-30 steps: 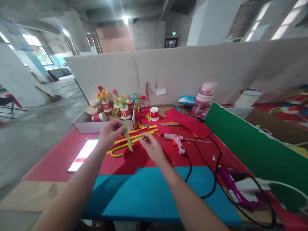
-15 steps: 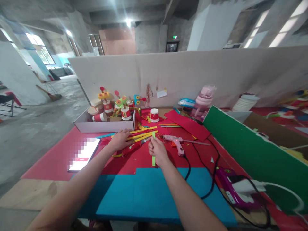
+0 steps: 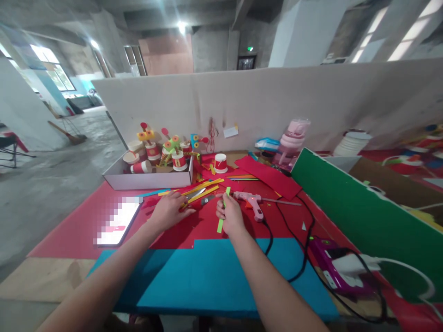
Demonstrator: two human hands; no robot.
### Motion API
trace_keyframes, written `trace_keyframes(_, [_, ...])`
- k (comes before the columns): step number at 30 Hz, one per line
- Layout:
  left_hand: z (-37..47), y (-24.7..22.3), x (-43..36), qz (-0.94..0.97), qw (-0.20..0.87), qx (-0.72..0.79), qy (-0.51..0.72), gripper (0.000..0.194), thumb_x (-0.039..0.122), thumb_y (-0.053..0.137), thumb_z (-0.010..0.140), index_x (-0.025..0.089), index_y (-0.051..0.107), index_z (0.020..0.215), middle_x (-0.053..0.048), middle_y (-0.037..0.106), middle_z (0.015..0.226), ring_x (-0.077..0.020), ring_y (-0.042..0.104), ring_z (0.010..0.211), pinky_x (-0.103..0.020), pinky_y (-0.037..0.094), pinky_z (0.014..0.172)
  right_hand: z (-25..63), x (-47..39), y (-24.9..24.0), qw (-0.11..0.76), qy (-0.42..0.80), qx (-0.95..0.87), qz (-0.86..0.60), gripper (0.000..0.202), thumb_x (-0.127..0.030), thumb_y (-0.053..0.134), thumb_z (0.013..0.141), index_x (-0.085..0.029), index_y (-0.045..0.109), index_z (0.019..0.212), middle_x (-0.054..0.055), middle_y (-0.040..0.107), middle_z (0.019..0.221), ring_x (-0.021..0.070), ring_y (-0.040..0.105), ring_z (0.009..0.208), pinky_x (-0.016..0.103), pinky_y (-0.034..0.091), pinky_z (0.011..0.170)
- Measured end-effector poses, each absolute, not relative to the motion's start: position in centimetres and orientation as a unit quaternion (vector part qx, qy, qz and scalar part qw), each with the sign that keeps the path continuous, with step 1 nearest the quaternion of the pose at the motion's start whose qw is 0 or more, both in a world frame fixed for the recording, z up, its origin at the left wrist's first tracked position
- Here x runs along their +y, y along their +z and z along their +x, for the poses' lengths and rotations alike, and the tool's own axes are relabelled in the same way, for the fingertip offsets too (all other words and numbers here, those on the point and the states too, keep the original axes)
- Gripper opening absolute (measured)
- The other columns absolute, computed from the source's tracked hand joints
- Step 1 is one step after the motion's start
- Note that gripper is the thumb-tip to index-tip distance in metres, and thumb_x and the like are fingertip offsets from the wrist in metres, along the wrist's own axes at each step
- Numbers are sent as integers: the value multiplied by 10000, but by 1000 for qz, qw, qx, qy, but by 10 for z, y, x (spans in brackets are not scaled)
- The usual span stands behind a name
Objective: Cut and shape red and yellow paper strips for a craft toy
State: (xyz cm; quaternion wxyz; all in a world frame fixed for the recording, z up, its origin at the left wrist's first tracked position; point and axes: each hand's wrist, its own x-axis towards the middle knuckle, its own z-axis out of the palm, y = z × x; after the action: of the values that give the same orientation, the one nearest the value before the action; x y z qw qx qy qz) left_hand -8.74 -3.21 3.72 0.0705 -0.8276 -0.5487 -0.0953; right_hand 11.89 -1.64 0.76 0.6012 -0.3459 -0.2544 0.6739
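My right hand [image 3: 231, 214] is closed around a light green paper strip [image 3: 220, 225], which sticks out above and below the fingers and leans slightly right. To its left, my left hand [image 3: 169, 211] reaches over the yellow paper strips [image 3: 211, 188] with its fingers curled down and its thumb out. Metal scissors [image 3: 195, 193] show their blades beyond those fingers; their handles are hidden under the hand. A small grey metal piece [image 3: 207, 199] lies between the hands. Just right of my right hand rests a pink glue gun [image 3: 254, 203], its red light on.
A white box [image 3: 148, 180] at the back left holds paper-cup figures. One red-and-white cup [image 3: 220, 164] stands behind the strips. A lit phone [image 3: 119, 223] lies left. At right are a green-sided box [image 3: 346, 212], black cables and a purple power unit [image 3: 334, 267]. Blue sheets [image 3: 207, 276] cover the front.
Scissor blades have come into sight beside my left hand, and the red piece there is no longer visible. The green strip has tilted in my right hand.
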Motion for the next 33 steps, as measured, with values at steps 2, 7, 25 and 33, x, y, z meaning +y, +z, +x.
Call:
trace_keyframes(2, [-82, 30, -40, -828, 85, -549, -74, 306, 448, 561, 840, 206, 634, 1011, -94, 643, 1049, -252, 568, 975, -350, 457, 787, 118, -18, 8, 599, 676, -255, -345, 237, -394, 606, 798, -171, 548, 746, -85, 402, 487, 27, 239, 345, 156, 134, 324])
trace_keyframes(7, [-83, 27, -38, -808, 129, -574, -28, 253, 282, 529, 867, 216, 604, 1099, -104, 621, 1143, -274, 534, 1077, -400, 428, 880, 117, -19, 7, 590, 682, -258, -346, 232, -383, 598, 801, -160, 559, 751, -83, 414, 485, 22, 236, 339, 151, 139, 322])
trace_keyframes(25, [-124, 44, 24, -725, 105, -681, -21, 288, 233, 418, 863, 194, 690, 948, -110, 689, 1009, -235, 639, 932, -310, 480, 768, 102, -28, 1, 458, 647, -467, -391, 348, -520, 534, 804, -178, 576, 762, -80, 422, 470, 38, 235, 346, 169, 158, 336])
trace_keyframes(33, [-112, 57, 25, -745, 156, -647, -54, 330, 314, 385, 918, 167, 681, 925, -126, 672, 1028, -238, 622, 955, -291, 453, 754, 99, -30, -1, 458, 620, -505, -389, 323, -472, 475, 857, -176, 592, 802, -77, 432, 472, 49, 265, 356, 173, 201, 359])
